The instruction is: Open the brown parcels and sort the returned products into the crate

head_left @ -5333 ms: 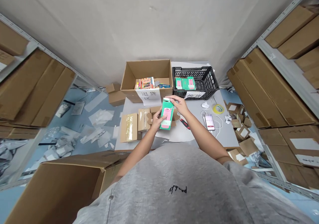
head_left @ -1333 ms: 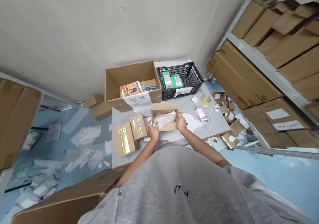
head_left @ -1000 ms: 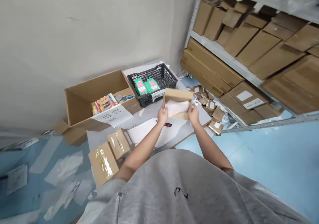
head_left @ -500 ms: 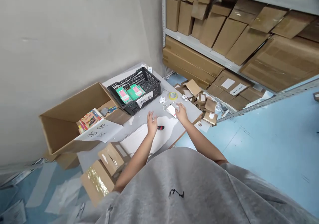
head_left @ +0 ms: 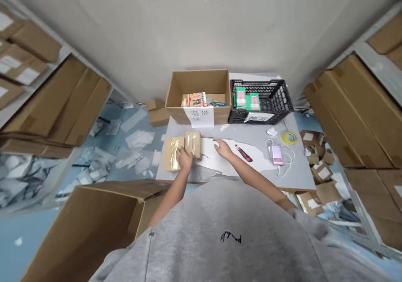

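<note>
brown gold-taped parcel (head_left: 172, 155) on table (head_left: 251, 132), partly hidden | left hand (head_left: 184, 160) over its right edge, can't tell if gripping | smaller parcel (head_left: 192, 144) beside | carton (head_left: 221, 115) sign (head_left: 199, 117): 退货区 | right hand (head_left: 223, 149) holding nothing, fingers spread | shirt lettering (head_left: 230, 236) illegible | crate (head_left: 238, 117) label (head_left: 259, 117): 换货, slanted | phone (head_left: 277, 154), screen blurred

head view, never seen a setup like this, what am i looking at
No machine here: a person works barehanded, seen by a camera worn on the head, looking down past a grey shirt. The left hand is at two taped boxes; whether it grips one is unclear. The right hand is over white paper and holds nothing visible. To its right on the table lie a utility knife, a phone and a tape roll. Behind stand an open carton and a black crate with green boxes inside.
</note>
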Demonstrator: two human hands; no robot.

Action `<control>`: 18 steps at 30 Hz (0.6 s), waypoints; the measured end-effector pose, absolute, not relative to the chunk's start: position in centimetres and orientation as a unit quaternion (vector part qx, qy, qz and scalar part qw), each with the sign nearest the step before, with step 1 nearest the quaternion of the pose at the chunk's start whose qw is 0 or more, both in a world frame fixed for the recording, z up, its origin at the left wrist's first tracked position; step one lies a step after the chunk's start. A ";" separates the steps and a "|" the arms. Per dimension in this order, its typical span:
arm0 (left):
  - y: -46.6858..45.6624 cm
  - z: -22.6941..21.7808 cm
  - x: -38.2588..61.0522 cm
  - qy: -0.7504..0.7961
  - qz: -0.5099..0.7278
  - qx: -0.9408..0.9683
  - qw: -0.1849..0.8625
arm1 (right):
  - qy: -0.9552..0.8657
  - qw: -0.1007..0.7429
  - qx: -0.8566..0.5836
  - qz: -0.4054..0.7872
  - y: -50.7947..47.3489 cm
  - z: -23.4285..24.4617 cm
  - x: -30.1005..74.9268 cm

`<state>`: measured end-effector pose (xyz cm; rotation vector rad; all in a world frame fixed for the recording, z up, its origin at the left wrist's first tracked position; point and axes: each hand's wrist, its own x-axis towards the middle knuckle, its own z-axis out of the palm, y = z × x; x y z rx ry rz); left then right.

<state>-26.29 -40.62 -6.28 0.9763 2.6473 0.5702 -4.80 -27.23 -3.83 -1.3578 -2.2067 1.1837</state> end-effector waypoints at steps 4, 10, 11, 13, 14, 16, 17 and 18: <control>-43.7 -7.1 -30.5 0.939 0.156 0.289 0.097 | -0.790 0.046 -0.440 0.424 -28.7 -5.0 -11.1; -43.9 -8.6 -31.5 0.864 0.178 0.450 0.142 | -0.784 -0.018 -0.456 0.421 -30.6 -7.9 -15.8; -43.4 -8.8 -31.1 0.844 0.193 0.477 0.151 | -0.780 -0.025 -0.461 0.422 -30.8 -8.5 -16.1; -42.4 -9.1 -30.1 0.817 0.217 0.507 0.169 | -0.775 -0.033 -0.469 0.422 -31.0 -9.4 -16.3; -41.9 -9.3 -29.6 0.807 0.225 0.516 0.178 | -0.773 -0.030 -0.473 0.421 -31.0 -9.8 -16.3; -40.8 -9.6 -28.4 0.796 0.231 0.523 0.195 | -0.771 -0.007 -0.479 0.419 -30.9 -10.5 -16.0; -40.2 -9.8 -27.8 0.798 0.230 0.519 0.203 | -0.771 0.007 -0.481 0.417 -30.9 -10.7 -15.8; -39.6 -10.0 -27.3 0.802 0.226 0.511 0.209 | -0.771 0.019 -0.482 0.415 -30.8 -10.9 -15.6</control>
